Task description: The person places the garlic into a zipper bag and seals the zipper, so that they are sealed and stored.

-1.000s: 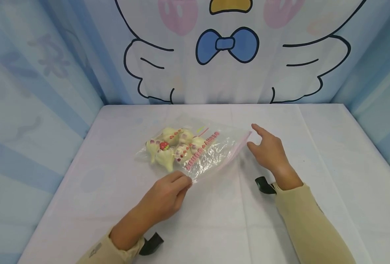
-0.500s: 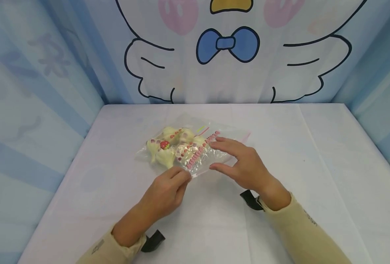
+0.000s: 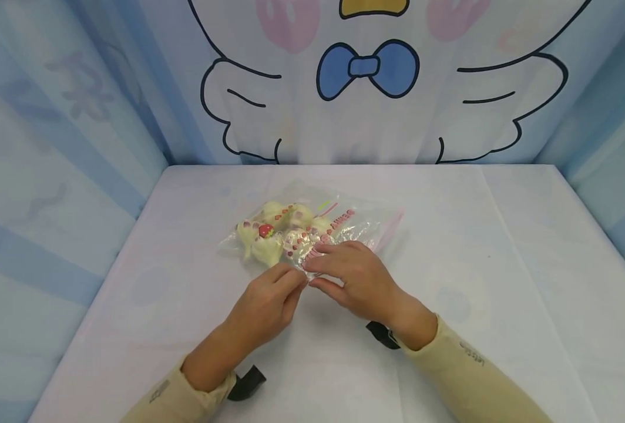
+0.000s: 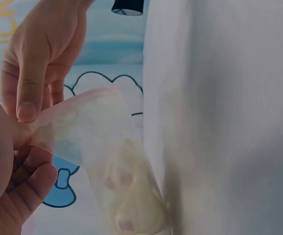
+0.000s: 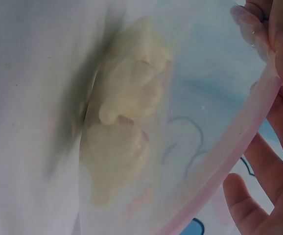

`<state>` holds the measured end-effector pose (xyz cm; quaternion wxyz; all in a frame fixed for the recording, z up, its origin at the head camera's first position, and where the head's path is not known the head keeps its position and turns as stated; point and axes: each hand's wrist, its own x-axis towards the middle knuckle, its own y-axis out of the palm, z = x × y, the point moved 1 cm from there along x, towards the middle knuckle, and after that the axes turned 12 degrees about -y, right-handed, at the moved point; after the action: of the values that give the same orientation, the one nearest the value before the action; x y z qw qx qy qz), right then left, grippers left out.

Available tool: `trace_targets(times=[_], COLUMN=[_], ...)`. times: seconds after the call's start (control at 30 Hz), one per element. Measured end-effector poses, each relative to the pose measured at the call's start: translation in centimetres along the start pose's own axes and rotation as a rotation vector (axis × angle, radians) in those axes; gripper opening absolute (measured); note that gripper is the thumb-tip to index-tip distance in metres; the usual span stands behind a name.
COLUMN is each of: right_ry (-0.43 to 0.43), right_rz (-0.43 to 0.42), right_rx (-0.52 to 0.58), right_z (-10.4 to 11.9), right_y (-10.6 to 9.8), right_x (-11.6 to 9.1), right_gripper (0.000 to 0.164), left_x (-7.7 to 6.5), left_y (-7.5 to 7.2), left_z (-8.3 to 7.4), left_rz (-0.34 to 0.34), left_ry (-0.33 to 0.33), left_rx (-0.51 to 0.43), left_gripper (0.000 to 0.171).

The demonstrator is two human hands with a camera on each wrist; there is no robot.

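A clear zip bag point(image 3: 368, 226) with a pink zip edge and red printing lies tilted on the table. Several pale yellow, soft-looking figures point(image 3: 266, 249) with reddish spots fill its left part; their exact kind is unclear through the plastic. My left hand point(image 3: 265, 305) pinches the bag's near corner. Right beside it, thumb and fingers of my right hand point(image 3: 362, 279) meet at the same corner. In the left wrist view, the right thumb point(image 4: 28, 107) rests over the bag edge, its fingers behind. The right wrist view shows the pink zip edge point(image 5: 220, 176) running up to both hands.
A white cloth covers the table point(image 3: 476, 235). Behind it hangs a printed curtain point(image 3: 365, 129) with a blue bow, and blue patterned curtains point(image 3: 53, 205) flank the sides. Black wrist mounts point(image 3: 246, 383) stick out beneath both sleeves.
My right hand has swept leftward from the bag's right corner to the near corner beside my left hand, its fingers drawing together there. My left hand keeps its pinch; the bag has hardly shifted.
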<state>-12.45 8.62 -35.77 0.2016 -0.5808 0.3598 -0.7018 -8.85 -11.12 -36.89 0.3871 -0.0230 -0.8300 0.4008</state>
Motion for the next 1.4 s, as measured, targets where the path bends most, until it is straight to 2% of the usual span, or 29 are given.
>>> trace_targets(times=[0.57,0.77,0.97,1.2,1.4], right_ry=[-0.078,-0.056,-0.023,0.007,0.026], right_rz=[-0.055,-0.055,-0.057,-0.065,-0.075], right_rx=[-0.042,-0.044,-0.043,-0.042,-0.031], right_z=[-0.5,-1.1,-1.5,-2.0,-2.3], right_y=[0.3,0.3,0.1,-0.1,-0.1], right_x=[-0.5,-1.1,-1.6,-2.1,-2.2], right_gripper=[0.014,0.011,0.017,0.021,0.018], left_x=[0.0,0.0,-0.1,-0.1,0.0], left_y=[-0.1,-0.2,-0.2,-0.3,-0.2], left_z=[0.0,0.0,-0.1,0.0,0.1], left_rz=[0.025,0.029,0.041,0.025,0.012], left_ry=[-0.02,-0.033,-0.047,-0.026,0.021], left_rx=[-0.009,0.0,0.024,0.011,0.013], left_gripper=[0.021,0.024,0.029,0.031,0.027])
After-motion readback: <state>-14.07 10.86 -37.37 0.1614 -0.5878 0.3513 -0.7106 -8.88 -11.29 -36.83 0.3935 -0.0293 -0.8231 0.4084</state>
